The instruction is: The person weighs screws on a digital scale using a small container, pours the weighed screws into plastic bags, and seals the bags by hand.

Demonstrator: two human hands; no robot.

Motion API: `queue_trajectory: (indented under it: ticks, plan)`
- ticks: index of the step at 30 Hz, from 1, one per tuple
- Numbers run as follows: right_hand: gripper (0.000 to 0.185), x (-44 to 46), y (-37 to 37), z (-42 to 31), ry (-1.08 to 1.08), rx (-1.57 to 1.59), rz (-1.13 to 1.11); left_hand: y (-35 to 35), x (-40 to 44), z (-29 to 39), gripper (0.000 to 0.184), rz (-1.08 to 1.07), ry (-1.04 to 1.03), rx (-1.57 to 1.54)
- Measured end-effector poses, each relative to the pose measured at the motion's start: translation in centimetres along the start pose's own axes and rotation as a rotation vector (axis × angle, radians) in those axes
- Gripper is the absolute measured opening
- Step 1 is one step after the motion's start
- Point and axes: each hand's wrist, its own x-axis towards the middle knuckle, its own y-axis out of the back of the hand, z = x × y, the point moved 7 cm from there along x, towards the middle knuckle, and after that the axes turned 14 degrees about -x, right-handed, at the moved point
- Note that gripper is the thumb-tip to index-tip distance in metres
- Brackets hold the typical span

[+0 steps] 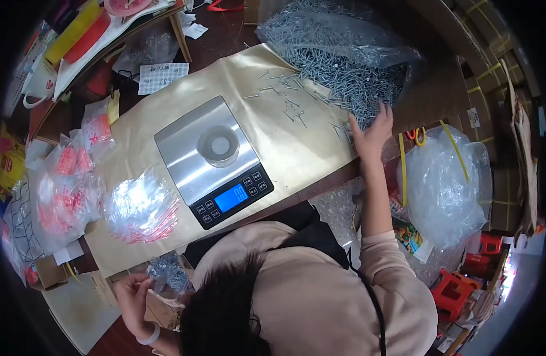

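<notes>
Head view: right hand at edge of screws, thumb and fingers spread wide; cannot tell if any held. Screws spill from clear bag onto gold cover. Left hand low, fingers curled; cannot tell if holding anything. Cup on scale, zip bags beside.

There is one flat silver digital scale, one small round translucent cup, one white ceramic-looking mug, and thin silver metal screws, too many for exact counting.
</notes>
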Motion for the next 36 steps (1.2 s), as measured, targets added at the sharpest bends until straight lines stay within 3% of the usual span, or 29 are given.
queue_trajectory:
  ticks: [5, 14, 23, 26, 30, 36]
  plan:
    - [0.089, 0.7, -3.8, 2.5, -0.096, -0.114, -0.079, -2.5, 1.1, 2.4, 0.012, 0.104, -0.128, -0.072]
    - [0.065, 0.1, -2.9, 1.5, -0.12, -0.126, -0.065, -6.3, 2.6, 5.2, 0.012, 0.004, -0.259, -0.024]
    - [0.058, 0.2, -2.7, 0.9, -0.138, -0.227, 0.01, -7.3, 2.6, 5.7, 0.012, -0.002, -0.355, -0.035]
    - [0.054, 0.0, -2.5, 0.9, -0.15, -0.121, -0.016, -7.8, 2.9, 6.0, 0.012, -0.01, -0.368, -0.026]
    - [0.041, -0.2, -2.4, -0.8, 0.041, 0.152, 0.036, -8.8, 2.9, 7.1, 0.012, -0.028, -0.386, -0.035]
    - [0.026, 0.7, -1.3, -4.1, 0.099, 0.397, 0.001, -9.1, 2.8, 7.8, 0.012, -0.045, -0.417, -0.031]
